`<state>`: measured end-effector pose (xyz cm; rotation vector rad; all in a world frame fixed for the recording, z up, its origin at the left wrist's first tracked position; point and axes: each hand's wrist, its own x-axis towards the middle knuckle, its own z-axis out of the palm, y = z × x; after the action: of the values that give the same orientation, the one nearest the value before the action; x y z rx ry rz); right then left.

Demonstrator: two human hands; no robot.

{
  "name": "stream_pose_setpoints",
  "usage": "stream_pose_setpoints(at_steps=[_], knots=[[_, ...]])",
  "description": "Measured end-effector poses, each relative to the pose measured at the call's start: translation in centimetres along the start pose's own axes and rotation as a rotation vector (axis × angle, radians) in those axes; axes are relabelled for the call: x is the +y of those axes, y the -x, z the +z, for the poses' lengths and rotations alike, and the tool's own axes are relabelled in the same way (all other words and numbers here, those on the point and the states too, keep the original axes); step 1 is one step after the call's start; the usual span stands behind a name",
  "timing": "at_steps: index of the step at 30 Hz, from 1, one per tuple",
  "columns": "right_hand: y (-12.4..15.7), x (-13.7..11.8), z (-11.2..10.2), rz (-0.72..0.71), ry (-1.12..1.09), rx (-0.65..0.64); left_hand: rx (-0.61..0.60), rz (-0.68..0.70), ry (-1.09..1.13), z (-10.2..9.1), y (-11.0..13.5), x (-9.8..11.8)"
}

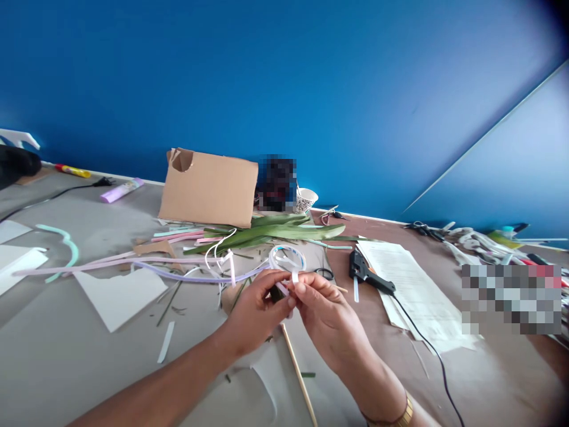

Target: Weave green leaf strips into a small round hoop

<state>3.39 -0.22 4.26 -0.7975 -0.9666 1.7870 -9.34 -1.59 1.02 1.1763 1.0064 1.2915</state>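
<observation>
While the left hand (258, 307) and right hand (328, 313) pinch a pale strip (295, 277), I'd keep its edges aligned.

Deep blue wall (284, 89), pale sheen (466, 77) at right, thin diagonal line (486, 135), grey-and-brown tabletop (53, 356) below

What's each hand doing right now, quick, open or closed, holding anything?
Left hand: closed, holding a small pale piece, mostly hidden.
Right hand: closed, pinching a white strip.
</observation>
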Motion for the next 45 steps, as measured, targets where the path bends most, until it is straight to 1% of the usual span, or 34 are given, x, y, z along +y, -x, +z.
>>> stream_pose_setpoints(at_steps=[7,12,16,21,26,33,38,45], knots=[[0.1,0.3,-0.3,0.056,0.133,0.055,0.031,0.002,-0.071,-0.2,0.0,-0.8],[0.4,0.2,-0.5,0.087,0.119,0.08,0.039,0.029,-0.094,-0.4,-0.1,-1.1],[0.6,0.0,-0.3,0.103,0.105,0.095,0.026,0.013,-0.117,-0.4,0.0,-0.8],[0.8,-0.3,-0.2,0.111,0.119,0.12,0.011,-0.011,-0.061,-0.4,0.1,-0.7],[1.0,-0.3,-0.2,0.15,0.104,0.151,0.006,-0.014,-0.019,-0.5,0.0,-0.7],[1.4,-0.2,-0.2,0.161,0.081,0.162,0.002,0.001,-0.023,-0.5,0.1,-0.8],[1.5,-0.1,-0.2,0.167,0.086,0.161,-0.011,0.037,-0.038,-0.7,0.1,-0.9],[1.8,0.0,0.0,0.185,0.055,0.149,-0.025,0.022,-0.061,-0.9,0.0,-0.5]])
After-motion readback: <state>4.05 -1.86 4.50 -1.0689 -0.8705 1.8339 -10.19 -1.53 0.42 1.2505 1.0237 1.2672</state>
